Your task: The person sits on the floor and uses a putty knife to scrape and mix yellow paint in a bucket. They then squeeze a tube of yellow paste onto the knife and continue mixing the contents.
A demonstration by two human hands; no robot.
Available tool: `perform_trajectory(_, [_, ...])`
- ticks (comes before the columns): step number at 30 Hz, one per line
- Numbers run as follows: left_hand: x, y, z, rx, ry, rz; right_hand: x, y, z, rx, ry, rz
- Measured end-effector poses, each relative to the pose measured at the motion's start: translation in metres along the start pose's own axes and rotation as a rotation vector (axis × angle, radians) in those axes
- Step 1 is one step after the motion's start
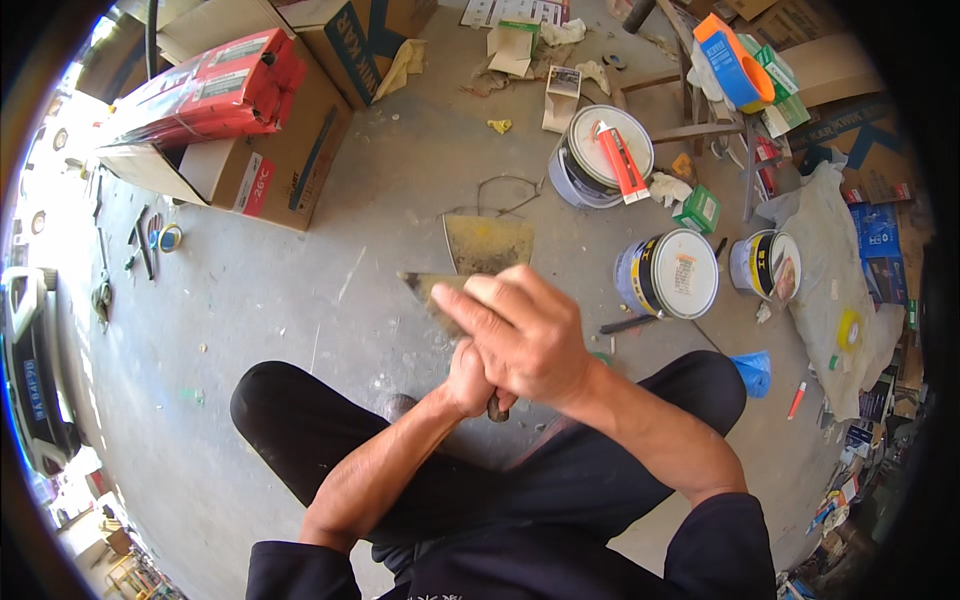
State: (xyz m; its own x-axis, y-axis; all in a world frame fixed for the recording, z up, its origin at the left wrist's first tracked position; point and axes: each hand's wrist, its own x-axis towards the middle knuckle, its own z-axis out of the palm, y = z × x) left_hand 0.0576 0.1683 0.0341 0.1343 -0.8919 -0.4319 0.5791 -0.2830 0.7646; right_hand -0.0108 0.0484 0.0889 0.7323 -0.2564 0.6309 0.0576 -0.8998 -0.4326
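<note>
Left hand [468, 378]: one, closed around the grip of a trowel [421, 286], whose dark handle end [497, 409] showed below the hands. Right hand [535, 335]: one, laid across the left from above, fingers reaching over the blade (whether they pinched it, cannot tell). The trowel was held above the crossed legs [340, 420], its blade pointing to the upper left. Just beyond: one flat plate [490, 243], stained yellowish, lying on the grey floor [270, 300], with a loop of wire [510, 190] behind it. To the right: three lidded buckets, the farthest [575, 185] with a red box [622, 162] on its lid; also a green box [697, 209] and a crumpled blue item [752, 373]. To the left: a cardboard box [285, 175] topped with red packages [215, 90], and a roll of tape [170, 238].
</note>
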Motion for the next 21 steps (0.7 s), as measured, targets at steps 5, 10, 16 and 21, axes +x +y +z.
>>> perform_trajectory(5, [0.01,-0.008,-0.006,-0.053,-0.059,0.034,0.006,0.016,-0.002,-0.018,0.066,0.057])
perform_trajectory(10, [0.004,0.0,0.0,-0.069,-0.053,-0.043,0.007,0.039,-0.002,-0.069,0.132,0.197])
perform_trajectory(16, [0.005,0.004,0.005,-0.16,-0.027,0.024,-0.001,0.041,-0.007,0.023,0.176,0.225])
perform_trajectory(21, [0.008,-0.014,-0.009,-0.065,-0.094,0.155,0.004,0.005,-0.011,0.033,0.164,0.121])
